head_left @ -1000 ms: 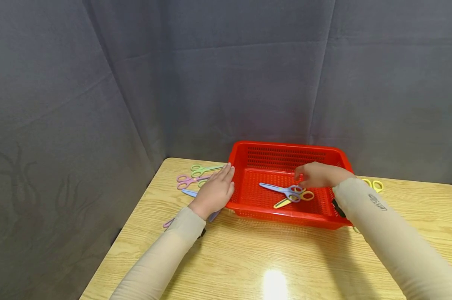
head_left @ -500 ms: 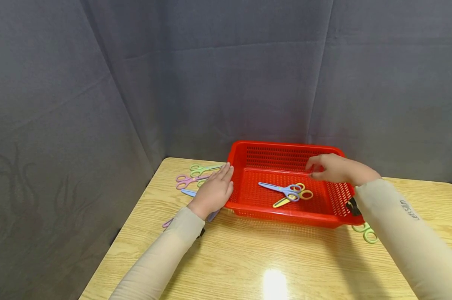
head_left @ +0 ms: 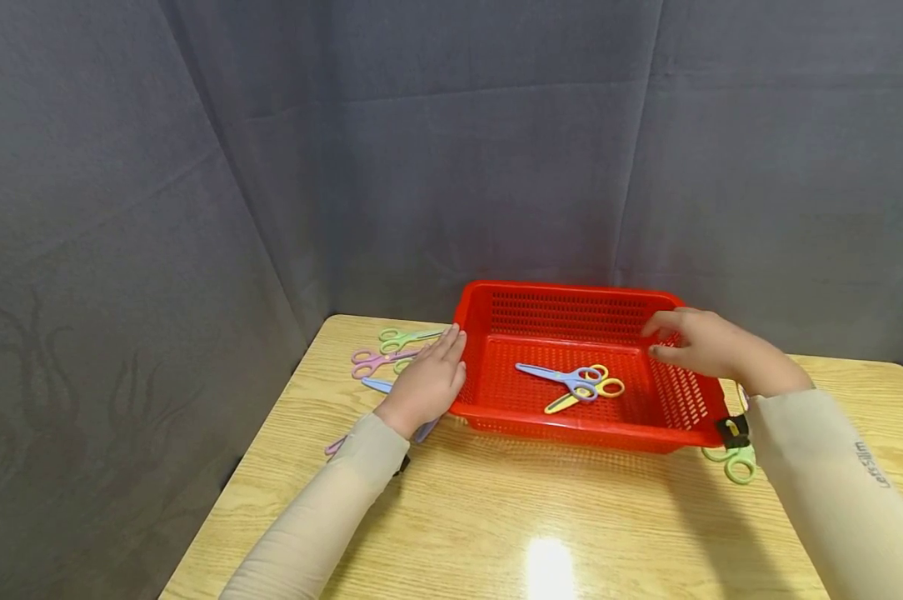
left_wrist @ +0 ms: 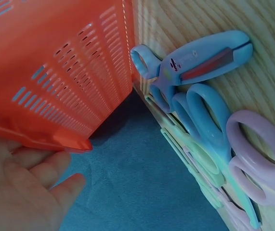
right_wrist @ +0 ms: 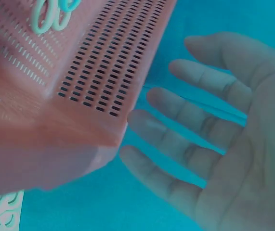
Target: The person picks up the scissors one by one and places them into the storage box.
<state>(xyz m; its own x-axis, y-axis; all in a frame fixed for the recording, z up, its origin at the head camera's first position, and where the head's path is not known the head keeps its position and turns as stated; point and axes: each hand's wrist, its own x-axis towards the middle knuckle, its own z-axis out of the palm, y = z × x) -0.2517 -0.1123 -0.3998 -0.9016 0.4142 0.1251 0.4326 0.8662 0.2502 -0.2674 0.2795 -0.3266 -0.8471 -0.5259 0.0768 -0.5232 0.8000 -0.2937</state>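
Observation:
A red plastic basket (head_left: 571,432) stands on the table with blue scissors (head_left: 564,378) lying across yellow scissors (head_left: 561,404) on its floor. My left hand (head_left: 425,385) rests on the basket's left rim, its fingers extended. Over the basket's right end hovers my right hand (head_left: 710,346), fingers spread and nothing held, as the right wrist view (right_wrist: 243,130) confirms. Left of the basket lie several pastel scissors, among them green scissors (head_left: 396,340) and pink scissors (head_left: 369,362). In the left wrist view, light-blue scissors (left_wrist: 207,60) lie beside lavender scissors (left_wrist: 255,139).
Green scissors (head_left: 740,467) lie by the basket's right front corner, partly behind the right wrist. The wooden table (head_left: 451,517) extends in front. Grey cloth (head_left: 481,183) hangs behind the table and on the left.
My right hand has moved right, from above the scissors in the basket to the basket's right end. The left hand stays on the left rim, and the two scissors inside lie as before.

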